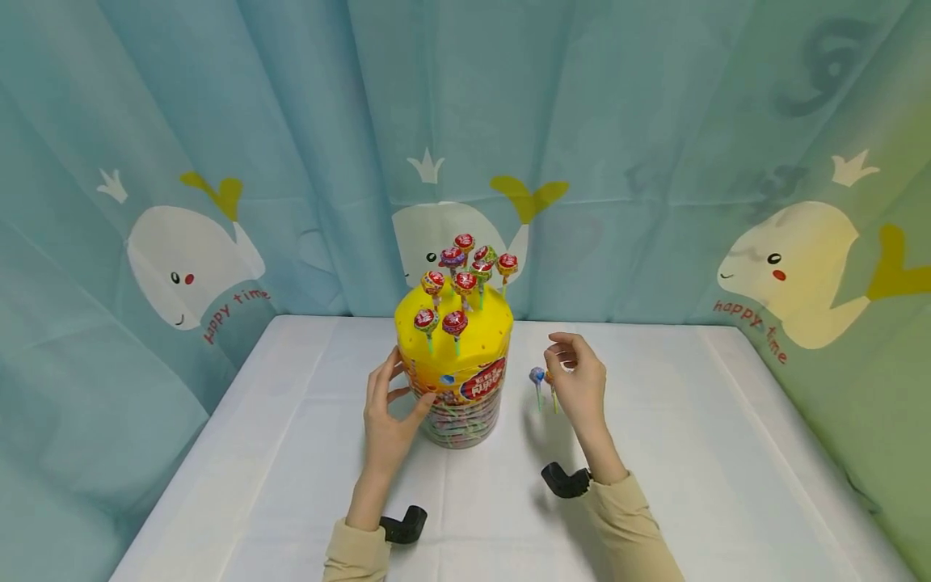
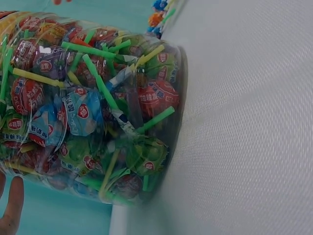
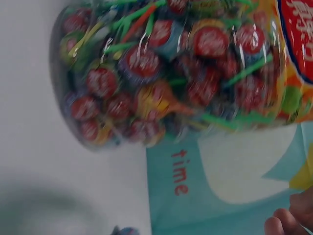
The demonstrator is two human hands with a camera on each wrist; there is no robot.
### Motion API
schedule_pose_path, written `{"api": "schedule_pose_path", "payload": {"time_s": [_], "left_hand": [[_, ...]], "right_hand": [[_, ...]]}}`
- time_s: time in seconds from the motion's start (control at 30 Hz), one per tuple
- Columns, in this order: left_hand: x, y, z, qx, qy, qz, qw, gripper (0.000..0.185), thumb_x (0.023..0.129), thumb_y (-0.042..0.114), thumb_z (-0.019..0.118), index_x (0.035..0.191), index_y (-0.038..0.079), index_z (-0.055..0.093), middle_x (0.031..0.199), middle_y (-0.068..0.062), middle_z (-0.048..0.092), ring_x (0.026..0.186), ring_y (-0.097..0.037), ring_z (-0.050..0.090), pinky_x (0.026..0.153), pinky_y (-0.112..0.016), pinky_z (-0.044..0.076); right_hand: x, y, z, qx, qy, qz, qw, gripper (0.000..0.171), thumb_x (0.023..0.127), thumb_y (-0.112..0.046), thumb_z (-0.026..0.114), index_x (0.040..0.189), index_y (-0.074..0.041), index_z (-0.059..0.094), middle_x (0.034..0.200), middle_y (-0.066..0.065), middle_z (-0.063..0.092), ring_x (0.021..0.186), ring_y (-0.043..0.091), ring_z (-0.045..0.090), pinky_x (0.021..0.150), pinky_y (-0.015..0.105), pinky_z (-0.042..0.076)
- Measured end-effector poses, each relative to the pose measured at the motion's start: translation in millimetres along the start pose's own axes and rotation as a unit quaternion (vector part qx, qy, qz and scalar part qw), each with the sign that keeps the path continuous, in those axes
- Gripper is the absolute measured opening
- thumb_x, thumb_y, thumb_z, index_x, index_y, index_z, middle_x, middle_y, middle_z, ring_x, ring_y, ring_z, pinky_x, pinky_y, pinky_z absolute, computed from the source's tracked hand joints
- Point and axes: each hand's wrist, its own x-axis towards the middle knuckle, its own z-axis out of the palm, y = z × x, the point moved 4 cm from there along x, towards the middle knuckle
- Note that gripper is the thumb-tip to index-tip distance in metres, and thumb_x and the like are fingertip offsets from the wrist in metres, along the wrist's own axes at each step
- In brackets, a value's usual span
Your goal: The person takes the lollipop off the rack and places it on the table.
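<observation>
Lollipop jar (image 1: 454, 368) stands centre-frame on the counter (image 1: 698, 453), left hand (image 1: 387, 422) spread against its side, likely steadying it; right hand (image 1: 583, 381) bends over loose lollipops (image 1: 537, 376), whether pinching one I cannot tell.

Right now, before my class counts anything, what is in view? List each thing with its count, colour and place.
tub: one, clear with yellow top, on table
top lollipops: nine visible, mixed colours, upright on tub
inside lollipops: too many to count, mixed colours, in tub
loose lollipops: at least two, blue and orange, right of tub
table: one, white, under tub
curtain: blue, greener at right, behind table
whales: three, white with yellow tails, on curtain
crowns: three, white, above whales
lettering: at least two, red, below whales
brackets: two, black, at wrists
sleeves: two, beige, on forearms
left hand: one, bare, at tub's left side
right hand: one, bare, right of tub
</observation>
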Motion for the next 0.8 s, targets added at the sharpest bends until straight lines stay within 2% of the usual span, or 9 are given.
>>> {"api": "schedule_pose_path", "payload": {"time_s": [0.23, 0.37, 0.6, 0.8], "left_hand": [[0.6, -0.5, -0.3, -0.004, 0.001, -0.001, 1.0, 0.076, 0.075, -0.002, 0.074, 0.143, -0.002, 0.04, 0.13, -0.027, 0.048, 0.116, -0.025, 0.049, 0.081, -0.049, 0.051], [0.8, -0.3, 0.0, -0.004, 0.0, -0.004, 1.0, 0.077, 0.074, -0.003, 0.074, 0.143, -0.003, 0.04, 0.13, -0.027, 0.048, 0.116, -0.027, 0.049, 0.081, -0.05, 0.051], [0.4, -0.2, 0.3, 0.002, -0.001, -0.009, 1.0, 0.077, 0.074, -0.004, 0.074, 0.143, -0.002, 0.04, 0.13, -0.026, 0.048, 0.116, -0.024, 0.049, 0.081, -0.049, 0.051], [0.3, 0.8, -0.4, 0.001, 0.0, -0.006, 1.0, 0.077, 0.074, -0.004, 0.074, 0.143, -0.003, 0.04, 0.129, -0.027, 0.048, 0.115, -0.03, 0.049, 0.08, -0.05, 0.051]], "right_hand": [[5.1, -20.1, 7.8, 0.013, 0.007, -0.049, 0.999, 0.02, 0.085, -0.002, 0.067, 0.105, -0.002, 0.067, 0.086, 0.014, 0.07, 0.081, 0.026, 0.063, 0.075, 0.033, 0.049], [8.1, -31.6, 10.3, 0.02, 0.008, -0.072, 0.997, 0.02, 0.085, -0.002, 0.067, 0.106, -0.001, 0.067, 0.087, 0.015, 0.069, 0.082, 0.027, 0.063, 0.076, 0.036, 0.05], [16.5, -47.7, 13.4, 0.033, 0.006, -0.09, 0.995, 0.021, 0.087, -0.004, 0.066, 0.108, -0.001, 0.067, 0.09, 0.016, 0.07, 0.085, 0.028, 0.065, 0.079, 0.037, 0.05], [23.7, -58.2, 16.4, 0.051, 0.006, -0.093, 0.994, 0.02, 0.088, -0.005, 0.065, 0.108, -0.001, 0.067, 0.091, 0.016, 0.07, 0.085, 0.029, 0.063, 0.08, 0.037, 0.05]]}}
